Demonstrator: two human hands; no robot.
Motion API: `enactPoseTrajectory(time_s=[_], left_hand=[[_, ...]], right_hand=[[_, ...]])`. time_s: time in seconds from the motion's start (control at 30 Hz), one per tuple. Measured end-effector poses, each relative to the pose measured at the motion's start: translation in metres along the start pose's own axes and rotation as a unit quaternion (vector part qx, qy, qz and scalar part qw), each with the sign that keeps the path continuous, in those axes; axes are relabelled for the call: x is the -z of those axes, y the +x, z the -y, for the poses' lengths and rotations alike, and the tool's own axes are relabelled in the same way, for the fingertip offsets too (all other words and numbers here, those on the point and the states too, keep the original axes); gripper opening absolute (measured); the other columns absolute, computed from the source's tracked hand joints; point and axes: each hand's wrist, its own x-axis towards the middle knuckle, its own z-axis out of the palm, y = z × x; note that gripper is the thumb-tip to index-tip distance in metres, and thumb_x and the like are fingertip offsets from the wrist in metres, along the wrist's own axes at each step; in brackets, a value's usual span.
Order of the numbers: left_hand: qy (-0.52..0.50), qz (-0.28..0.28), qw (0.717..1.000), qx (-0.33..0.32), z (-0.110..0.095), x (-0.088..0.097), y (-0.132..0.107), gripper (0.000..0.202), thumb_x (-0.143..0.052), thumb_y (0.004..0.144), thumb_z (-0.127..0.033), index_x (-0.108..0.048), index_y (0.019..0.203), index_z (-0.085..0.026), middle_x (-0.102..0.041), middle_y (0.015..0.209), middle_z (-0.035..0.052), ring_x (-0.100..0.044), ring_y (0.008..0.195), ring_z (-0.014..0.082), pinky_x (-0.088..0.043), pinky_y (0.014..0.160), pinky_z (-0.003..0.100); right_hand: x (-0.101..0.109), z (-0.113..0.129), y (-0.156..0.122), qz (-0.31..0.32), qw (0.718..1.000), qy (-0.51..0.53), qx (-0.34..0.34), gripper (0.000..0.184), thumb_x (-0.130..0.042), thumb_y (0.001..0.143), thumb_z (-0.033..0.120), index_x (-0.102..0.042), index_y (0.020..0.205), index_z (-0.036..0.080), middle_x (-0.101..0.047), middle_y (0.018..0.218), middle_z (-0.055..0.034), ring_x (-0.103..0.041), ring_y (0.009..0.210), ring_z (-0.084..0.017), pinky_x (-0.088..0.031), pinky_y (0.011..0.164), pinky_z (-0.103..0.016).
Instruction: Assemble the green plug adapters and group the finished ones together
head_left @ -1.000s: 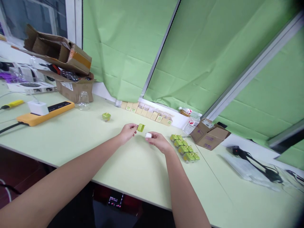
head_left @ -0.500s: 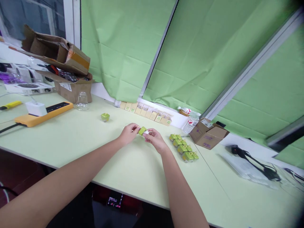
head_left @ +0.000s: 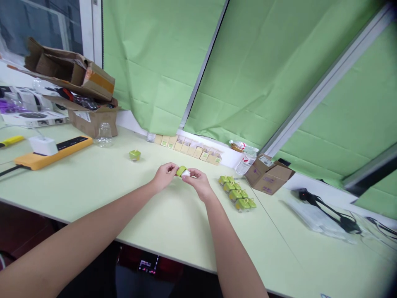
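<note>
Green piece is held just above the bench, pinched in the closed grip of the left hand. At its four o'clock a white piece is pressed against it, clamped in the closed grip of the right hand. A green cluster is seen near, at four o'clock.

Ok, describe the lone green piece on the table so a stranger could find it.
Start at the orange power strip on the left. Right of it, past the clear jar, one small green piece sits alone; the other green pieces cluster together beyond the right hand.
</note>
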Motion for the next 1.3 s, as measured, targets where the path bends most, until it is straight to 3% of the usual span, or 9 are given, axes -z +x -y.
enactPoseTrajectory(time_s=[0.2, 0.4, 0.63, 0.83, 1.0, 1.3], left_hand=[[-0.051, -0.014, 0.998, 0.035, -0.011, -0.001, -0.002, 0.039, -0.072, 0.072, -0.052, -0.064, 0.078, -0.014, -0.064, 0.076, 0.0018, -0.063, 0.077, 0.0159, -0.057, 0.085, 0.039], [-0.065, -0.011, 0.997, 0.03, -0.015, -0.001, -0.001, 0.038, -0.071, 0.074, -0.05, -0.066, 0.08, -0.013, -0.066, 0.079, 0.0032, -0.064, 0.08, 0.0159, -0.057, 0.088, 0.04], [-0.078, -0.027, 0.996, 0.035, -0.01, -0.002, -0.001, 0.038, -0.072, 0.071, -0.05, -0.066, 0.077, -0.013, -0.065, 0.077, 0.0027, -0.064, 0.079, 0.017, -0.057, 0.087, 0.042], [-0.076, -0.036, 0.996, 0.009, -0.022, -0.003, -0.001, 0.036, -0.071, 0.074, -0.048, -0.066, 0.08, -0.013, -0.066, 0.08, 0.003, -0.063, 0.081, 0.0168, -0.057, 0.088, 0.041], [-0.079, -0.037, 0.996, -0.003, -0.029, -0.003, -0.002, 0.037, -0.071, 0.073, -0.049, -0.066, 0.081, -0.013, -0.065, 0.079, 0.0027, -0.063, 0.08, 0.0167, -0.057, 0.086, 0.04], [-0.09, -0.049, 0.995, 0.008, -0.021, -0.005, -0.002, 0.033, -0.073, 0.071, -0.045, -0.065, 0.076, -0.014, -0.063, 0.074, 0.0011, -0.062, 0.075, 0.0155, -0.058, 0.084, 0.039]], right_hand=[[-0.007, 0.0, 0.0, -0.002, 1.0, 0.028, 0.012, 0.049, -0.085, 0.057, 0.036, -0.072, 0.101, 0.019, -0.072, 0.09, -0.005, -0.064, 0.081, -0.019, -0.052, 0.081, -0.037], [-0.009, 0.003, 0.0, -0.021, 0.999, 0.012, 0.029, 0.049, -0.082, 0.062, 0.033, -0.072, 0.108, 0.019, -0.071, 0.108, -0.007, -0.064, 0.082, -0.018, -0.053, 0.076, -0.036], [-0.013, -0.002, 0.001, -0.019, 0.999, 0.011, 0.041, 0.059, -0.083, 0.061, 0.036, -0.068, 0.114, 0.015, -0.072, 0.1, -0.0081, -0.064, 0.079, -0.018, -0.054, 0.081, -0.038], [-0.013, 0.004, -0.001, -0.015, 0.995, 0.066, 0.071, 0.046, -0.082, 0.063, 0.034, -0.067, 0.104, 0.02, -0.067, 0.108, -0.0072, -0.066, 0.088, -0.019, -0.057, 0.081, -0.037], [-0.015, 0.011, -0.004, -0.015, 0.995, 0.076, 0.067, 0.046, -0.081, 0.062, 0.033, -0.066, 0.104, 0.02, -0.066, 0.11, -0.0065, -0.067, 0.09, -0.019, -0.057, 0.086, -0.038], [-0.019, -0.001, 0.0, -0.03, 0.994, 0.003, 0.108, 0.051, -0.08, 0.065, 0.036, -0.063, 0.11, 0.019, -0.069, 0.107, -0.0092, -0.069, 0.086, -0.02, -0.058, 0.083, -0.038]])
